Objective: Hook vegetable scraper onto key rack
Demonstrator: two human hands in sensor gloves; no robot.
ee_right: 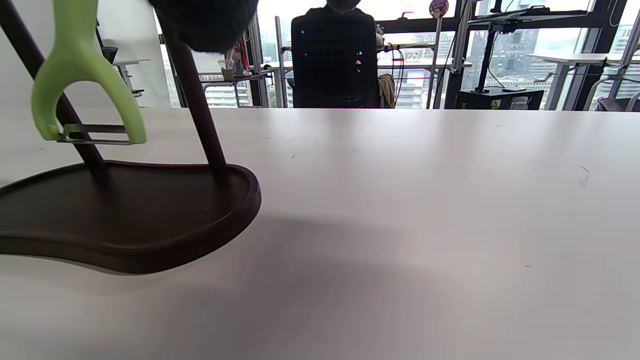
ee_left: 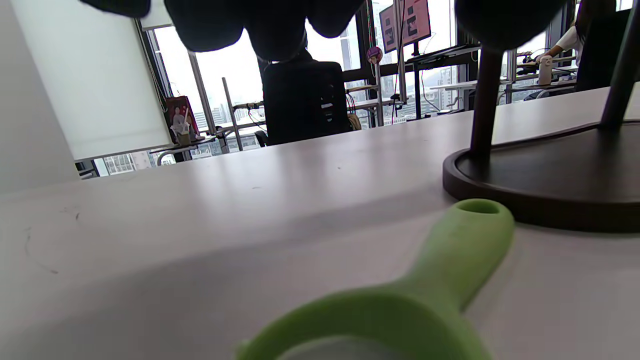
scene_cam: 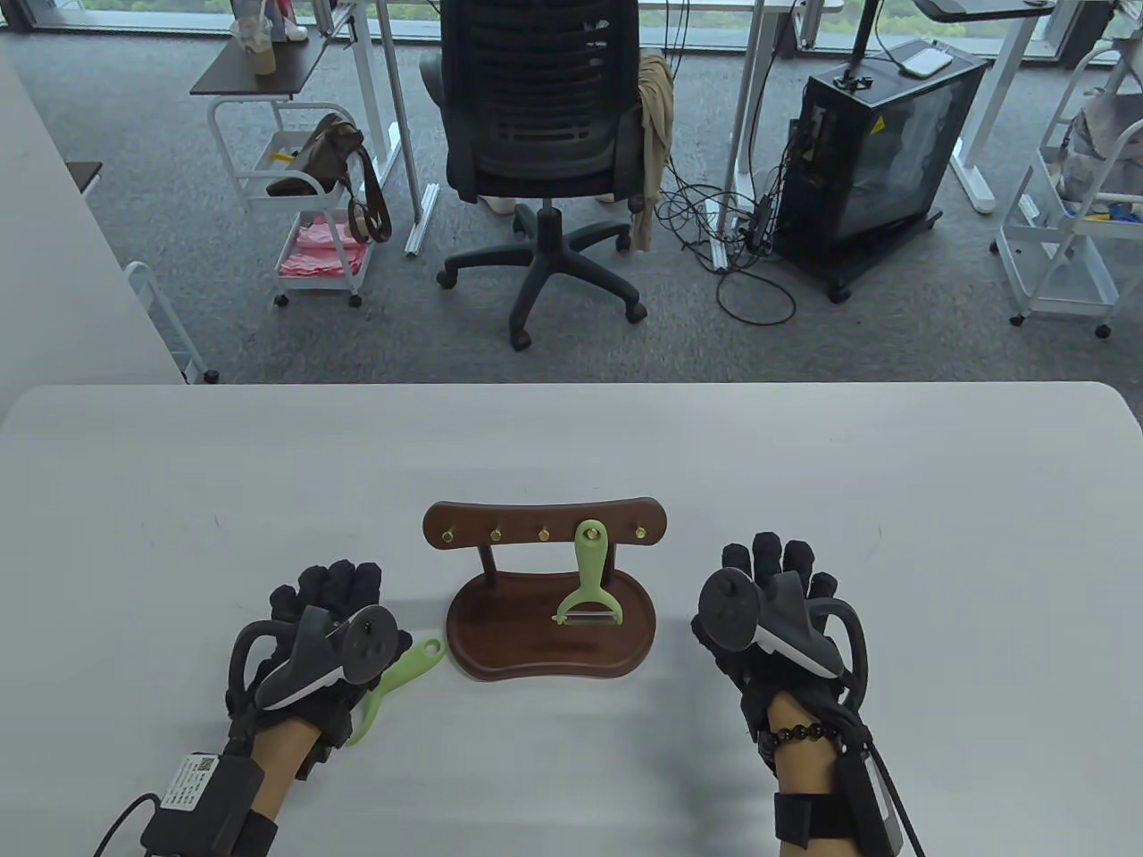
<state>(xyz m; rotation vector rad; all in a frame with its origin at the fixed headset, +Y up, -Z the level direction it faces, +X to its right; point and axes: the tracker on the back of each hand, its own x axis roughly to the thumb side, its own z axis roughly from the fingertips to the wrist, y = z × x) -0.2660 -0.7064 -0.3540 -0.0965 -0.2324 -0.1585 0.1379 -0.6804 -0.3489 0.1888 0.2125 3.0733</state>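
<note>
While worktop (scene_cam: 179, 464) carries key rack (scene_cam: 546, 522) at centre, one green scraper (scene_cam: 588, 571) hangs on its 4th hook; 2nd scraper (scene_cam: 402, 676) lies at rack's 8 o'clock, partly under left hand (scene_cam: 312, 634); right hand (scene_cam: 772, 607) at 3 o'clock, empty; left grip state: can't tell

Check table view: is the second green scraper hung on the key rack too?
No, the second green scraper lies flat on the table under the left hand, left of the key rack, which carries only one hung scraper.
</note>
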